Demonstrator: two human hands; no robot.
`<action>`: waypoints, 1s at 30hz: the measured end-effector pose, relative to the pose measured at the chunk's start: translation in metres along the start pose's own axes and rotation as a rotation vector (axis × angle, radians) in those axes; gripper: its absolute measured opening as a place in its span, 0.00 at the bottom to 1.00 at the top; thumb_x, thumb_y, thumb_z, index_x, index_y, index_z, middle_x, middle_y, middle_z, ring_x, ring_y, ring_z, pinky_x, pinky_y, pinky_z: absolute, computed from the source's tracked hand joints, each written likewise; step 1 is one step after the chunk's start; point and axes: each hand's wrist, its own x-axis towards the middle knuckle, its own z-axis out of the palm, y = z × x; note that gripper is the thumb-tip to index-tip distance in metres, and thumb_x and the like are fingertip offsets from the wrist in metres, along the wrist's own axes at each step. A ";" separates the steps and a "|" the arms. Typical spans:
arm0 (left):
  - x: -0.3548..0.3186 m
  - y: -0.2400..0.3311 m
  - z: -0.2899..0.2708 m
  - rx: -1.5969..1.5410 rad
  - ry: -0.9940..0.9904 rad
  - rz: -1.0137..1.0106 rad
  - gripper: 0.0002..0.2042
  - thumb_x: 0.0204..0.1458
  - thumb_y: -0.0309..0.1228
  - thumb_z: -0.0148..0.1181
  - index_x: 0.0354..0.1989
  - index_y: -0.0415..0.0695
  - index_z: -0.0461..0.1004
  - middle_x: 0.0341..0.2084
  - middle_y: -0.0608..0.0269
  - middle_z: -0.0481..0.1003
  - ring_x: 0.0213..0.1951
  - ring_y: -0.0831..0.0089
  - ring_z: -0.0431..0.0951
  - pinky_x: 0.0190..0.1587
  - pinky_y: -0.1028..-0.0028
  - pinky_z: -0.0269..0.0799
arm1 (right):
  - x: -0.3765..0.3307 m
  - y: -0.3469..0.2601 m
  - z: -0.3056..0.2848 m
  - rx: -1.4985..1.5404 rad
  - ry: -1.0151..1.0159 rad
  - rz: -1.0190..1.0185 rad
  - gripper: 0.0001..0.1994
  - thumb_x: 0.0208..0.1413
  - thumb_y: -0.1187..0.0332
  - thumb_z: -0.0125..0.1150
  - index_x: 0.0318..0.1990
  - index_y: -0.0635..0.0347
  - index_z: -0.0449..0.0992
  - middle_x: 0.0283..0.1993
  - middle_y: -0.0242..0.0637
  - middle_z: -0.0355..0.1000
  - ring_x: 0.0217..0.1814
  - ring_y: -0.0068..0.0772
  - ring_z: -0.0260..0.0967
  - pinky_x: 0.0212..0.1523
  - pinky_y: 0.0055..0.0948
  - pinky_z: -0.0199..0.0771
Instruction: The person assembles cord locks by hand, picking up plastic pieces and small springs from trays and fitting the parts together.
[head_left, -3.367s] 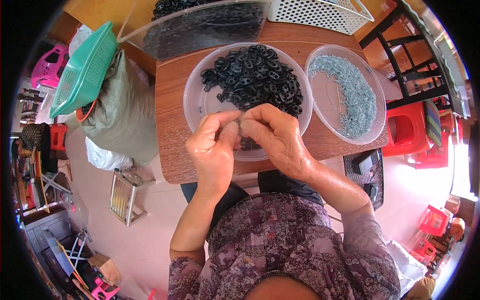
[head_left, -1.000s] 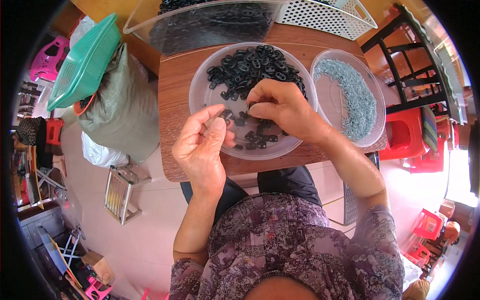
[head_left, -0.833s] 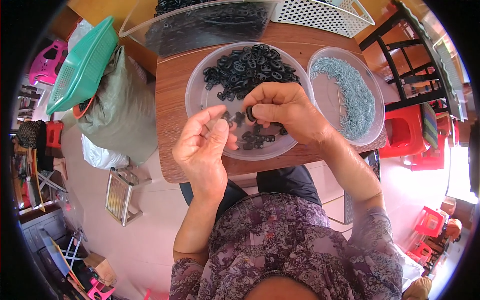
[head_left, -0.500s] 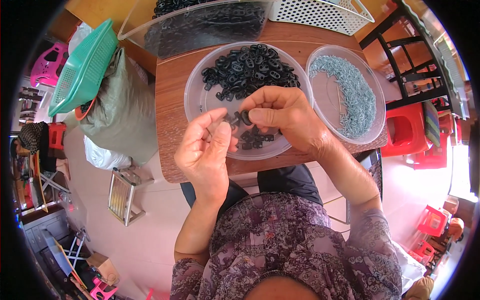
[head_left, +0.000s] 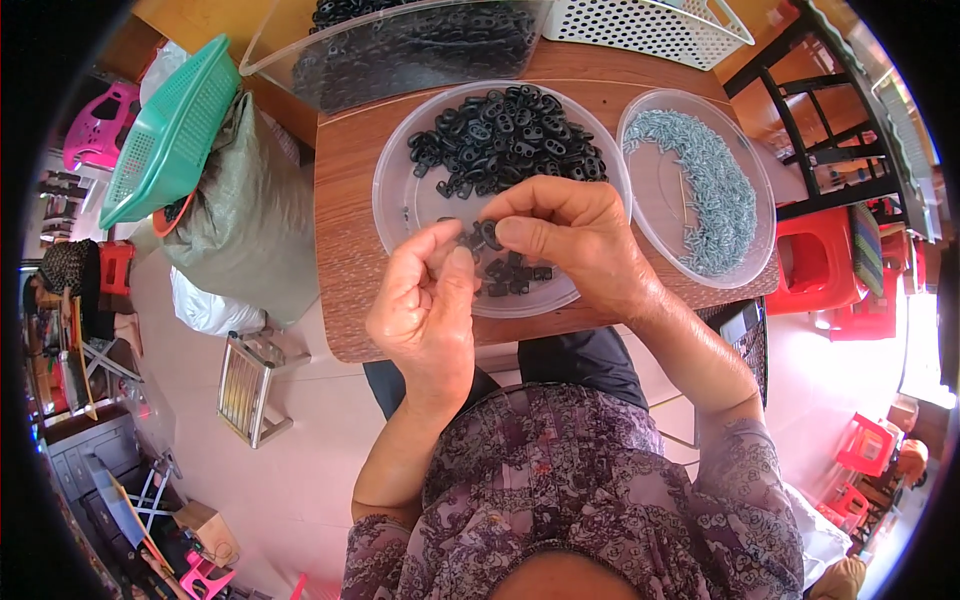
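Between the thumb and index finger of my right hand is a black oval two-hole piece. My left hand faces it, thumb and index finger pinched on a small dark piece, partly hidden by the fingertips. The two pieces meet or nearly touch; I cannot tell which. Both hands are over a clear round tub. A heap of black two-hole pieces fills its far side, and several small dark square pieces lie near the close rim.
To the right, another clear tub holds many small silvery-blue screws or pins. At the back stand a clear bin of black parts and a white perforated basket. A green basket rests on a sack at left.
My left hand has come slightly right, closer to the right hand. The silvery shaft seen between the fingertips earlier is now hardly visible, and the two pieces are closer together.
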 end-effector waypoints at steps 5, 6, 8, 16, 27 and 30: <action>0.000 -0.001 0.001 -0.006 0.011 0.005 0.09 0.50 0.18 0.53 0.40 0.33 0.71 0.23 0.71 0.68 0.23 0.88 0.64 0.26 0.88 0.60 | -0.001 0.003 0.002 -0.018 0.010 0.009 0.08 0.51 0.73 0.57 0.38 0.66 0.75 0.31 0.27 0.72 0.32 0.13 0.64 0.34 0.15 0.67; 0.000 -0.002 0.001 0.006 0.012 0.002 0.09 0.50 0.18 0.53 0.40 0.33 0.71 0.23 0.71 0.69 0.24 0.88 0.64 0.26 0.88 0.60 | -0.001 0.004 0.002 -0.005 0.015 0.003 0.08 0.51 0.74 0.57 0.38 0.66 0.75 0.31 0.27 0.72 0.33 0.13 0.65 0.35 0.16 0.67; -0.001 -0.004 0.002 -0.002 0.014 -0.001 0.09 0.49 0.17 0.53 0.40 0.33 0.71 0.23 0.71 0.69 0.24 0.88 0.65 0.26 0.88 0.61 | -0.002 0.006 0.004 0.013 0.013 -0.003 0.08 0.51 0.74 0.57 0.38 0.66 0.75 0.31 0.28 0.72 0.34 0.14 0.65 0.36 0.16 0.68; -0.003 -0.008 0.005 -0.071 0.029 -0.013 0.09 0.51 0.20 0.55 0.41 0.34 0.70 0.25 0.68 0.71 0.24 0.86 0.68 0.27 0.86 0.65 | -0.005 0.009 0.018 -0.010 0.146 -0.093 0.06 0.47 0.76 0.58 0.33 0.68 0.75 0.28 0.33 0.73 0.30 0.16 0.66 0.32 0.18 0.68; 0.008 -0.004 -0.006 -0.134 -0.208 -0.219 0.12 0.52 0.25 0.55 0.44 0.35 0.70 0.25 0.67 0.73 0.22 0.85 0.69 0.23 0.87 0.65 | -0.009 0.013 0.020 0.059 0.153 -0.082 0.05 0.46 0.80 0.58 0.32 0.69 0.72 0.29 0.37 0.70 0.30 0.22 0.68 0.31 0.22 0.69; 0.007 -0.001 -0.003 -0.145 -0.185 -0.239 0.12 0.52 0.25 0.55 0.44 0.35 0.71 0.24 0.66 0.73 0.22 0.84 0.69 0.22 0.86 0.65 | -0.011 0.008 0.021 0.039 0.165 -0.057 0.06 0.46 0.80 0.58 0.33 0.68 0.71 0.30 0.37 0.69 0.29 0.26 0.68 0.31 0.24 0.69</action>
